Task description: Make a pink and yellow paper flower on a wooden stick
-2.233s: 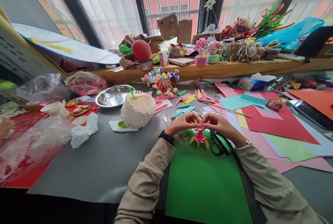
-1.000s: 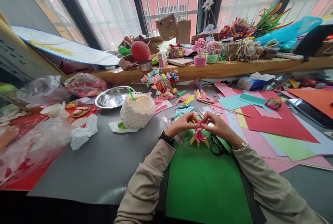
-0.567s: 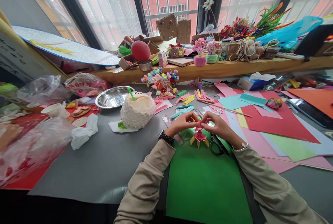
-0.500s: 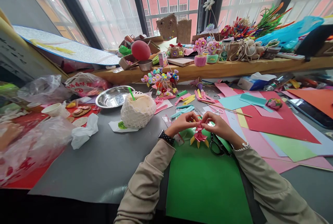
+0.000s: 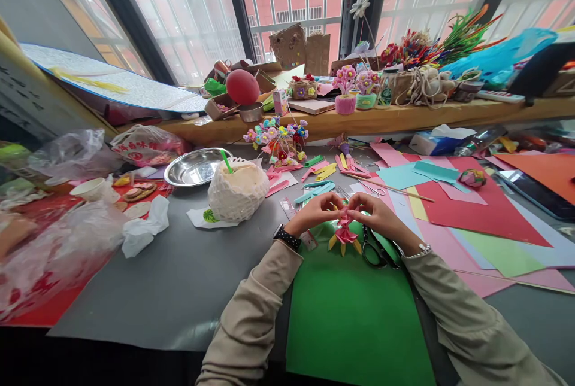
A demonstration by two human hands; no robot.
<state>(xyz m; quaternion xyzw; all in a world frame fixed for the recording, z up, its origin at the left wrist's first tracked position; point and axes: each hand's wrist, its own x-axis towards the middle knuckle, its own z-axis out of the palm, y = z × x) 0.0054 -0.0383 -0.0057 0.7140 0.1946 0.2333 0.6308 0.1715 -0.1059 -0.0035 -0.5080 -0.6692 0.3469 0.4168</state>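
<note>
Between my fingertips is a pink and yellow folded-paper flower (image 5: pixel 345 233), its yellow pointed petals hanging lowest. My left hand (image 5: pixel 321 211) pinches its upper part from the left. From the right, my right hand (image 5: pixel 375 213) pinches the same part, and the fingers hide some of it. Below the flower lies a green paper sheet (image 5: pixel 354 314). Black-handled scissors (image 5: pixel 374 254) rest on the green material just under my right wrist. A clear ruler (image 5: pixel 308 239) lies beside my left hand.
Coloured paper sheets (image 5: pixel 489 218) spread on the right. Folded paper strips (image 5: pixel 317 190) and small scissors (image 5: pixel 376 190) lie beyond my hands. Left stand a net-wrapped coconut (image 5: pixel 238 191) with a green straw and a metal plate (image 5: pixel 197 169). A person's hand (image 5: pixel 13 230) shows at far left.
Both hands keep their pinch on the paper flower, with only slight finger shifts. The flower has turned or tilted a little; everything else looks the same.
</note>
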